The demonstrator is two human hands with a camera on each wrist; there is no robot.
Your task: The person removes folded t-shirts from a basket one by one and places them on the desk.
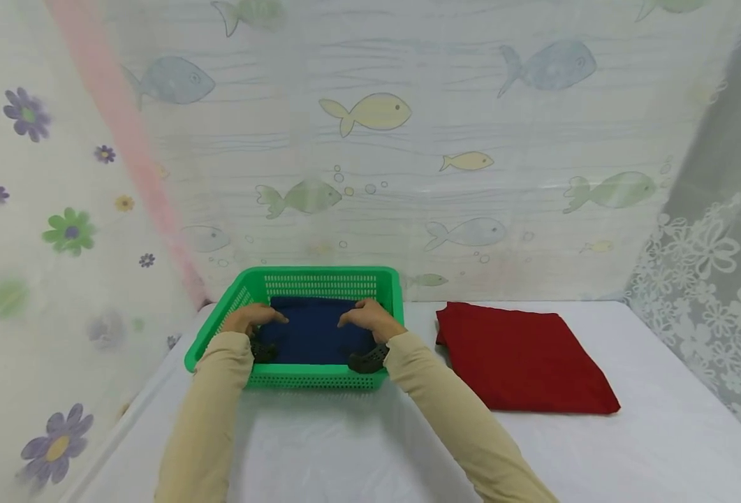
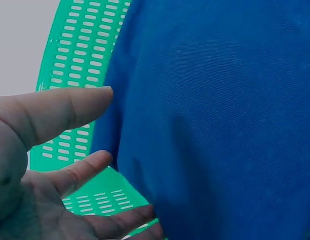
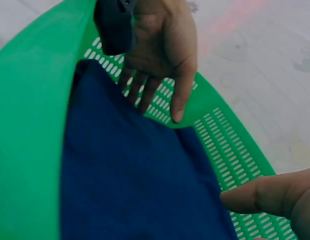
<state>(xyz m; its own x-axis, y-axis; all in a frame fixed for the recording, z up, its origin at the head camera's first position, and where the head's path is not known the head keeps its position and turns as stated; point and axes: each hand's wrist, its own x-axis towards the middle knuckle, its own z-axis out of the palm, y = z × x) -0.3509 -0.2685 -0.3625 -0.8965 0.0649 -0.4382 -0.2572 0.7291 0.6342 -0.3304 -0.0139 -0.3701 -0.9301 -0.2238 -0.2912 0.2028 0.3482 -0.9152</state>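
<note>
A folded dark blue cloth (image 1: 313, 332) lies inside a green plastic basket (image 1: 320, 271). My left hand (image 1: 248, 319) is at the cloth's left side within the basket. In the left wrist view its fingers (image 2: 77, 175) are spread and straight, their tips right at the blue edge, thumb apart from them. On the opposite side, my right hand (image 1: 373, 319) reaches in over the cloth's right edge. The right wrist view shows its thumb (image 3: 265, 195) extended with the tip at the blue fabric; its other fingers are mostly hidden.
A folded red cloth (image 1: 527, 360) lies on the white-covered table (image 1: 320, 447), right of the basket. Behind the table hangs a curtain (image 1: 370, 154) printed with fish, and a flowered sheet (image 1: 43, 293) hangs at the left.
</note>
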